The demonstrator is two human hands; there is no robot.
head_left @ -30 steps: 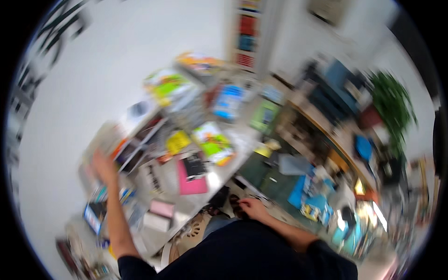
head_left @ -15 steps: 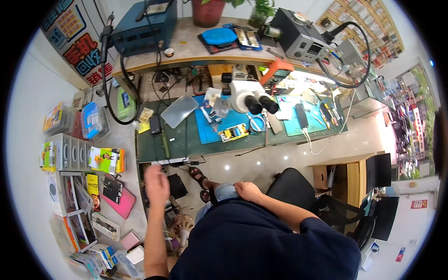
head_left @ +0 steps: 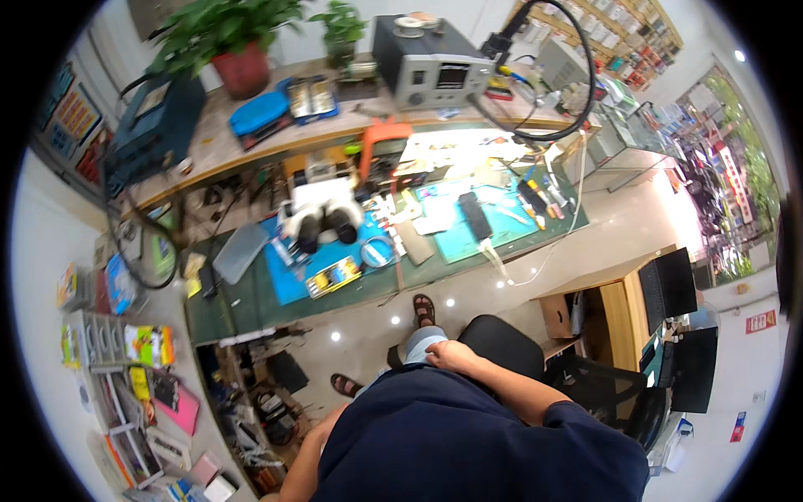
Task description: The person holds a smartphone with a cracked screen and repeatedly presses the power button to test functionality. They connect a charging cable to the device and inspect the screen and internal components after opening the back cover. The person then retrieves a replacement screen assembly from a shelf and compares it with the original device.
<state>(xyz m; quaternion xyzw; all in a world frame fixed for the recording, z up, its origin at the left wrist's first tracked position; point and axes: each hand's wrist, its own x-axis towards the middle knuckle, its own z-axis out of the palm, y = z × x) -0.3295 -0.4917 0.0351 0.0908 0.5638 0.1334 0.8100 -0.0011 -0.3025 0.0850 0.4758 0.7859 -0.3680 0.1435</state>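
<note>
My right hand [head_left: 452, 356] rests against the front of my light blue shorts [head_left: 425, 341]. Its fingers look curled, and whatever may be inside them is hidden. Low at my left side, my left hand [head_left: 331, 421] is partly covered by my dark shirt [head_left: 435, 435], so its fingers do not show. Both hands are well short of the green-topped workbench [head_left: 276, 308]. On that bench stand a white microscope [head_left: 322, 201] with black eyepieces, a yellow box of small parts [head_left: 334, 277], a clear plastic lid [head_left: 240, 253] and a black handheld device [head_left: 474, 217] with a white cable.
A raised shelf [head_left: 276, 134] carries a grey soldering station [head_left: 439, 75], a blue unit [head_left: 155, 125] and potted plants [head_left: 241, 71]. At my right are a black chair [head_left: 502, 345] and a wooden cabinet [head_left: 619, 318]. Drawers [head_left: 100, 335] and boxes line the left.
My view has turned and shifted rightward along the bench. The left hand has dropped from in front of the bench to my side. One foot has stepped forward; the right hand stays at my shorts.
</note>
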